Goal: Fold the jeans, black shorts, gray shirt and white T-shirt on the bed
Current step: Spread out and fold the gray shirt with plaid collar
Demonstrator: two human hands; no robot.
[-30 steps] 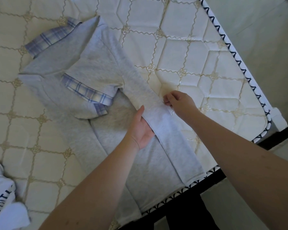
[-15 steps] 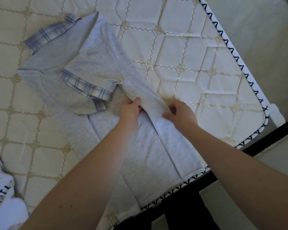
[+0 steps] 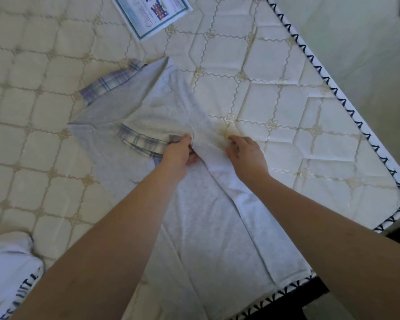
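Head view: quilted cream mattress (image 3: 275,93) with dark zigzag piping, pale floor beyond its corner. One gray shirt (image 3: 201,218) spread flat near that corner, plaid cuffs showing. One white T-shirt (image 3: 7,273) at lower left; one printed label (image 3: 153,12) at top. Left hand (image 3: 178,153) gripping the shirt's folded side; right hand (image 3: 245,155), fingers curled, pressing the fold.
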